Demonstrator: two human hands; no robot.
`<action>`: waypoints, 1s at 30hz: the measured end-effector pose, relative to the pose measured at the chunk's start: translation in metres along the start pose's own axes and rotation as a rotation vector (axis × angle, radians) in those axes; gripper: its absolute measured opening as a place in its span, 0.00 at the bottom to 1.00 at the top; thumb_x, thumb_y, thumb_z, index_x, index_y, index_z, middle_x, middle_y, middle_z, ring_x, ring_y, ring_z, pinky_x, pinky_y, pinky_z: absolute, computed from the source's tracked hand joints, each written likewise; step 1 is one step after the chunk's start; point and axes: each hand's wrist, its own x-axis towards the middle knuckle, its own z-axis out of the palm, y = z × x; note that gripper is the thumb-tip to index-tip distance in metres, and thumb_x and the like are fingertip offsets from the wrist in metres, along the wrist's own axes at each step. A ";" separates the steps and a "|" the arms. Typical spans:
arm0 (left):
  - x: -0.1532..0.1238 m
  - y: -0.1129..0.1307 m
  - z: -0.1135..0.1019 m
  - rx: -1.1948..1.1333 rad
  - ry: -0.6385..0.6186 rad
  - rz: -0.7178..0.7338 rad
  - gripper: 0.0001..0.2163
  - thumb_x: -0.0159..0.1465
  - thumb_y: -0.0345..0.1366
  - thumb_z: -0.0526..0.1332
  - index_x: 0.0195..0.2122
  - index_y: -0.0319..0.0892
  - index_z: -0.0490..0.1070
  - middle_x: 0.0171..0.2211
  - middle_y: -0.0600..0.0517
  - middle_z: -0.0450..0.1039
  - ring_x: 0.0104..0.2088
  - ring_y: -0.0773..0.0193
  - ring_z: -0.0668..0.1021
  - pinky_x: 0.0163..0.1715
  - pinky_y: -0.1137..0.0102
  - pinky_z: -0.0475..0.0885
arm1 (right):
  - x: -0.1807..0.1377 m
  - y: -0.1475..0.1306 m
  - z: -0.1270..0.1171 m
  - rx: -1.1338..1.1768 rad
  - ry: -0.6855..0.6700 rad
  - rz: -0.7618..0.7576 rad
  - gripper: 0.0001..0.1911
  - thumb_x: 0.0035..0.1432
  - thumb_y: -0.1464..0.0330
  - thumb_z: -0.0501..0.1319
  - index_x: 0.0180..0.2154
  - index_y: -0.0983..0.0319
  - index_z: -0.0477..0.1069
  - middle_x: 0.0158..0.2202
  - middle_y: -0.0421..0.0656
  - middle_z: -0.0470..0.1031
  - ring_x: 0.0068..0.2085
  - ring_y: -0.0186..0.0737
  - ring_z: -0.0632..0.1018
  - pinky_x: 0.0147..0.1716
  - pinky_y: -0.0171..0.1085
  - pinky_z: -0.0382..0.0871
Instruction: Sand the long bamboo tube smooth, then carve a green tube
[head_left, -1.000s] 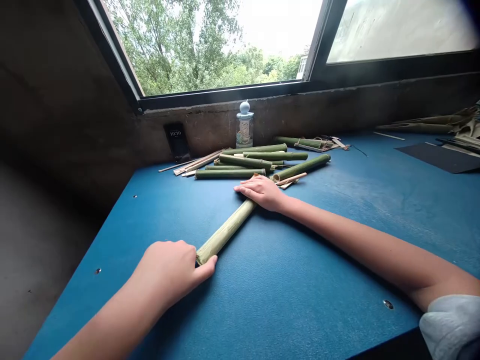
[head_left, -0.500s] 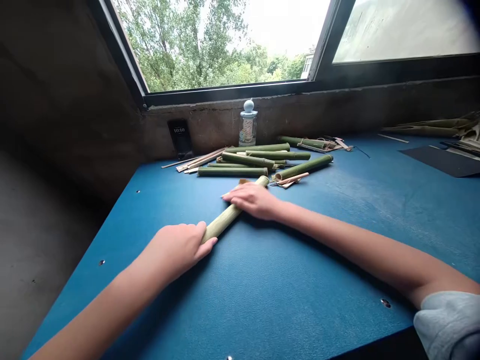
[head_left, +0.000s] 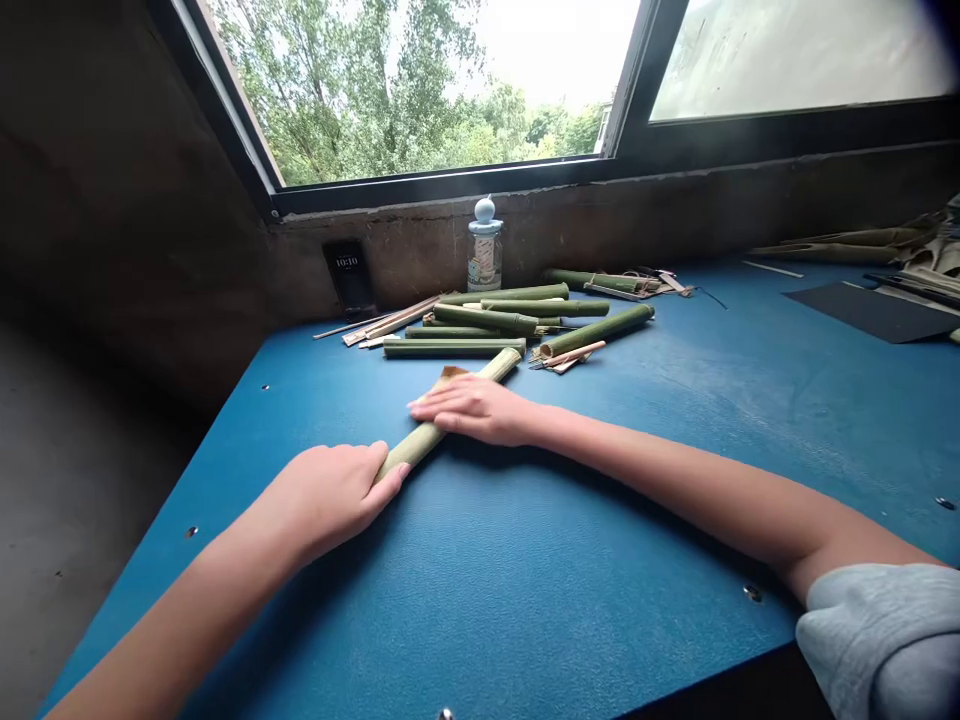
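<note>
A pale green bamboo section (head_left: 420, 444) lies slanted on the blue table (head_left: 570, 560). My left hand (head_left: 330, 492) wraps round its near end, fingers curled over it. My right hand (head_left: 471, 406) lies across its middle with fingers stretched flat, pressing it onto the table. The far end of the section (head_left: 504, 361) points toward a pile of darker green bamboo pieces (head_left: 495, 322). A brownish strip (head_left: 448, 374) lies under the section beside my right hand.
Split bamboo slats (head_left: 390, 324) lie left of the pile. A small bottle with a pale blue cap (head_left: 484, 248) and a dark phone (head_left: 349, 276) stand against the wall under the window. More bamboo and a black sheet (head_left: 870, 310) occupy the far right.
The bamboo section has slid away from me toward the pile. My left hand moved forward with its near end, and my right hand shifted from the far end to its middle.
</note>
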 end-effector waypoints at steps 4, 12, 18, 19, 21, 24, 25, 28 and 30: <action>0.004 -0.003 0.002 -0.004 0.016 0.025 0.25 0.67 0.57 0.40 0.32 0.44 0.67 0.30 0.46 0.77 0.31 0.53 0.78 0.27 0.65 0.59 | -0.017 0.045 -0.024 -0.110 0.146 0.294 0.22 0.70 0.62 0.48 0.55 0.60 0.74 0.58 0.47 0.72 0.64 0.47 0.67 0.65 0.53 0.54; 0.008 -0.008 -0.005 0.031 0.017 0.088 0.24 0.70 0.52 0.39 0.33 0.44 0.69 0.31 0.47 0.79 0.32 0.53 0.79 0.33 0.64 0.62 | 0.014 -0.030 0.018 -0.097 -0.009 -0.060 0.21 0.72 0.63 0.48 0.59 0.62 0.69 0.62 0.47 0.68 0.65 0.39 0.65 0.67 0.44 0.52; 0.007 -0.005 -0.003 0.014 0.007 0.028 0.24 0.69 0.52 0.38 0.34 0.44 0.68 0.34 0.46 0.78 0.33 0.52 0.79 0.30 0.65 0.61 | 0.014 -0.027 0.014 -0.274 0.039 -0.081 0.26 0.71 0.60 0.48 0.61 0.70 0.65 0.60 0.53 0.71 0.61 0.45 0.71 0.63 0.43 0.59; 0.007 -0.006 -0.003 -0.003 -0.006 0.009 0.25 0.69 0.53 0.37 0.33 0.44 0.67 0.32 0.46 0.78 0.32 0.52 0.79 0.29 0.65 0.61 | 0.010 -0.015 0.008 -0.282 0.048 -0.027 0.25 0.71 0.60 0.48 0.60 0.68 0.67 0.58 0.52 0.73 0.59 0.45 0.72 0.62 0.44 0.62; 0.005 -0.010 -0.006 -0.038 -0.029 -0.021 0.26 0.68 0.55 0.37 0.31 0.45 0.66 0.30 0.47 0.77 0.31 0.52 0.78 0.28 0.65 0.61 | 0.002 0.012 -0.006 -0.264 0.062 0.091 0.22 0.71 0.61 0.49 0.56 0.65 0.71 0.55 0.49 0.76 0.56 0.46 0.75 0.59 0.46 0.65; -0.001 -0.024 -0.013 -0.141 -0.115 -0.045 0.26 0.67 0.57 0.39 0.30 0.46 0.68 0.30 0.49 0.77 0.31 0.53 0.78 0.27 0.66 0.62 | -0.009 0.041 -0.020 -0.215 0.098 0.197 0.21 0.71 0.64 0.48 0.53 0.64 0.74 0.53 0.48 0.78 0.55 0.45 0.75 0.58 0.46 0.65; -0.004 -0.029 -0.015 -0.193 -0.164 -0.054 0.25 0.66 0.58 0.41 0.30 0.47 0.69 0.30 0.50 0.78 0.31 0.54 0.78 0.27 0.66 0.63 | -0.010 0.045 -0.022 -0.203 0.113 0.207 0.21 0.71 0.64 0.48 0.53 0.64 0.74 0.53 0.49 0.77 0.56 0.45 0.75 0.59 0.47 0.65; -0.009 -0.041 -0.018 -0.302 -0.306 -0.116 0.24 0.62 0.61 0.48 0.27 0.47 0.70 0.29 0.50 0.78 0.30 0.54 0.78 0.26 0.67 0.63 | -0.008 0.035 -0.012 -0.169 0.149 0.220 0.22 0.71 0.63 0.48 0.56 0.62 0.73 0.56 0.48 0.75 0.59 0.45 0.72 0.61 0.49 0.61; -0.007 -0.040 -0.015 -0.219 -0.258 -0.136 0.26 0.61 0.62 0.47 0.25 0.46 0.71 0.27 0.49 0.78 0.27 0.53 0.78 0.24 0.66 0.62 | -0.001 0.018 0.000 -0.138 0.149 0.221 0.21 0.71 0.63 0.48 0.56 0.60 0.72 0.57 0.45 0.74 0.60 0.45 0.71 0.63 0.50 0.59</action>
